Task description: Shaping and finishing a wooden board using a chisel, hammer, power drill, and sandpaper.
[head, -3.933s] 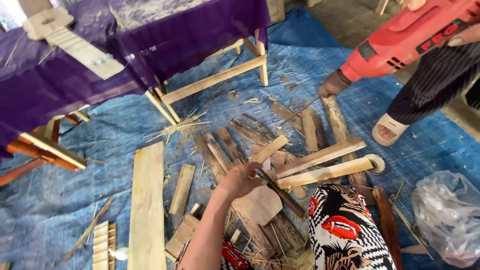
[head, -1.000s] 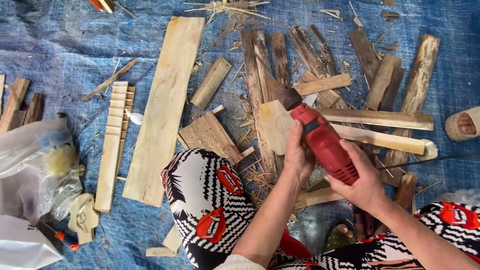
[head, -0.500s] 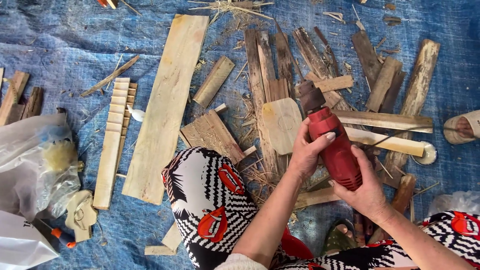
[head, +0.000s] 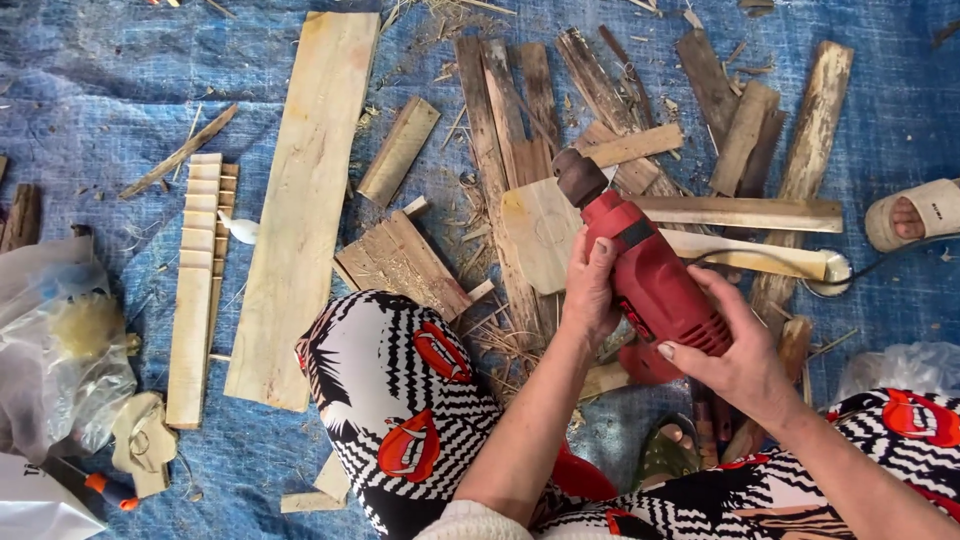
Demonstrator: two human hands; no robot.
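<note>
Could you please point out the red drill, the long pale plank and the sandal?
red drill (head: 655, 285), head view, middle of its red body.
long pale plank (head: 305, 200), head view, middle of its flat face.
sandal (head: 935, 205), head view, its pale strap.

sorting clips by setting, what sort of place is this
Probably a makeshift floor-level woodworking spot. A blue tarp covers the ground, strewn with planks and offcuts such as the long plank, and both hands hold a red power drill.
</note>
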